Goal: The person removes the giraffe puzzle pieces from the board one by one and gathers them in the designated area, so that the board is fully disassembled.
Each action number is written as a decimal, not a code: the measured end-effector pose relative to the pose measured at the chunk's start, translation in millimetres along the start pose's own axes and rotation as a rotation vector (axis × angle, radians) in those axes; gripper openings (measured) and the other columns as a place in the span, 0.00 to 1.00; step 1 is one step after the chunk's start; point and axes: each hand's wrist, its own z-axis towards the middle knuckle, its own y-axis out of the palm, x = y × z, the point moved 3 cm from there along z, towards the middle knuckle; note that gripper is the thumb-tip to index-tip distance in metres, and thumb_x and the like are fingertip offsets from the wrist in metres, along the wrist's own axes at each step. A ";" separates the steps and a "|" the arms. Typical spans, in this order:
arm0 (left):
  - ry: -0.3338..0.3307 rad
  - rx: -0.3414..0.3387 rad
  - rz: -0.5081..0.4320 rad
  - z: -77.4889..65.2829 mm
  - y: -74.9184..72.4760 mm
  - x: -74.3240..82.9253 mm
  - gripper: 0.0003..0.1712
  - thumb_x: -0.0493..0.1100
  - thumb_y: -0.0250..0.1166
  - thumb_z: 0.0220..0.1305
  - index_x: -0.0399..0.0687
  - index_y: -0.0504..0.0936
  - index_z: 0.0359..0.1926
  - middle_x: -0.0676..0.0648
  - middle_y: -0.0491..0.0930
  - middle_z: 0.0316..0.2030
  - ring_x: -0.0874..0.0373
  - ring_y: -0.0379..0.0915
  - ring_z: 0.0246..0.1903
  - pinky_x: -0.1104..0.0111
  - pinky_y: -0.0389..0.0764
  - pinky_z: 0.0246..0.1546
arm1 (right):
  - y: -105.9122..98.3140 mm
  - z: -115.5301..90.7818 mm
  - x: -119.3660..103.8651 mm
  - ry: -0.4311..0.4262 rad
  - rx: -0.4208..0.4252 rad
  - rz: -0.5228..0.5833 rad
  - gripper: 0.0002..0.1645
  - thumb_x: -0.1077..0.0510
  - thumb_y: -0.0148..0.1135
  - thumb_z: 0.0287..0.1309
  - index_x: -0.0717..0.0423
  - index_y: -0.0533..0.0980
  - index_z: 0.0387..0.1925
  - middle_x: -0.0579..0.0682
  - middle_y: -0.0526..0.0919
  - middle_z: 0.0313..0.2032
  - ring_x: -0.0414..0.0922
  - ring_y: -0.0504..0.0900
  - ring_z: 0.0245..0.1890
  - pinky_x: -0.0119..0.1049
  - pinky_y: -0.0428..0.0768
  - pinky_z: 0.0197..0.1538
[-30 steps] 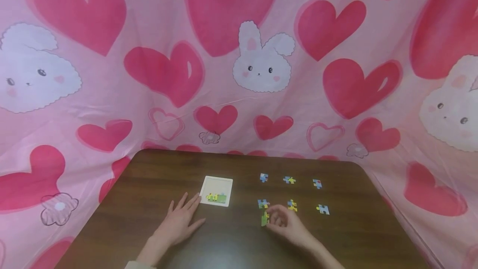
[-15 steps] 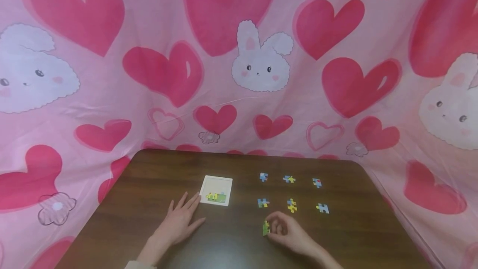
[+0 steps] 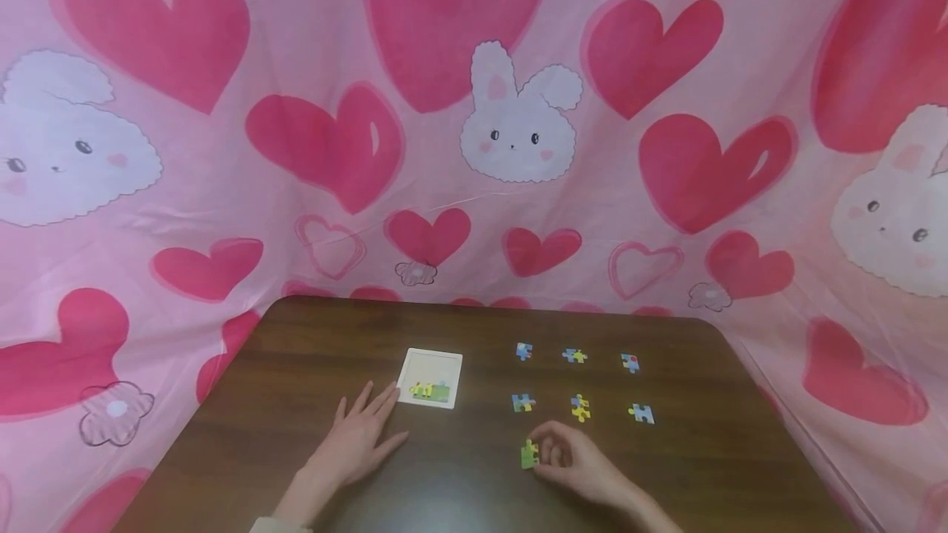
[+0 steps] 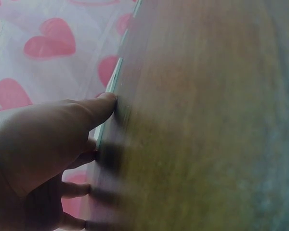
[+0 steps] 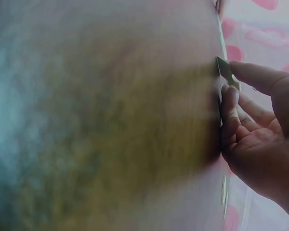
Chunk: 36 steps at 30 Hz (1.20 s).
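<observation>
My right hand (image 3: 576, 461) pinches a green and yellow jigsaw piece (image 3: 528, 455) by its right side, close over the table. In the right wrist view the piece (image 5: 225, 71) shows tilted, thin edge toward the table, between thumb and finger. My left hand (image 3: 355, 438) lies on the table with fingers spread, its fingertips right at the lower left rim of a white square puzzle tray (image 3: 457, 381). Joined pieces in green and yellow (image 3: 429, 391) fill the tray's lower part; its upper part shows bare backing.
Several loose jigsaw pieces lie in two rows beyond my right hand, among them a blue and yellow piece (image 3: 573, 356) and a pale blue piece (image 3: 643, 414). The dark wooden table (image 3: 333, 336) is bordered by pink heart-print cloth (image 3: 437, 179).
My right hand has drawn the green piece slightly toward me, away from the blue piece above it, and turned it so its face shows more. My left hand and the tray stay put.
</observation>
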 end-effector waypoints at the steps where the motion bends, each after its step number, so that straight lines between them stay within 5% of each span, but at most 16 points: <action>1: 0.001 0.002 0.001 0.1 0.2 -0.1 0.46 0.62 0.72 0.72 0.44 0.71 0.81 0.42 0.70 0.82 0.28 0.57 0.84 0.18 0.53 0.76 | 0.0 -0.1 -0.5 -0.001 -0.001 -0.002 0.22 0.65 0.74 0.65 0.68 0.79 0.58 0.54 0.84 0.34 0.28 0.78 0.31 0.27 0.81 0.33; 14: 0.002 0.005 -0.004 -1.4 -2.6 3.2 0.46 0.62 0.72 0.73 0.43 0.72 0.81 0.42 0.70 0.82 0.28 0.57 0.84 0.19 0.52 0.76 | 0.3 2.1 -4.6 -0.057 0.062 -0.141 0.22 0.63 0.78 0.62 0.63 0.81 0.55 0.46 0.83 0.32 0.28 0.77 0.28 0.29 0.80 0.30; 24: 0.009 0.017 0.007 -2.6 -0.8 2.3 0.46 0.63 0.72 0.73 0.44 0.72 0.81 0.42 0.70 0.82 0.29 0.58 0.84 0.19 0.53 0.76 | 20.3 49.7 -32.9 -0.005 0.094 -0.083 0.27 0.63 0.78 0.63 0.66 0.80 0.61 0.51 0.84 0.33 0.30 0.76 0.27 0.27 0.79 0.30; 31: 0.006 0.013 0.006 -2.6 0.0 1.8 0.47 0.64 0.72 0.72 0.44 0.72 0.81 0.42 0.70 0.82 0.29 0.57 0.84 0.19 0.53 0.76 | 32.8 79.2 -36.9 -0.120 0.118 -0.121 0.25 0.62 0.77 0.64 0.67 0.79 0.58 0.47 0.83 0.32 0.29 0.77 0.27 0.29 0.81 0.29; 36: 0.011 0.019 0.004 -2.0 2.2 0.7 0.46 0.62 0.73 0.72 0.44 0.72 0.81 0.42 0.70 0.82 0.29 0.57 0.84 0.19 0.53 0.77 | 48.4 102.3 -45.5 -0.015 0.133 -0.117 0.26 0.62 0.78 0.63 0.67 0.80 0.59 0.51 0.84 0.33 0.32 0.75 0.28 0.27 0.77 0.31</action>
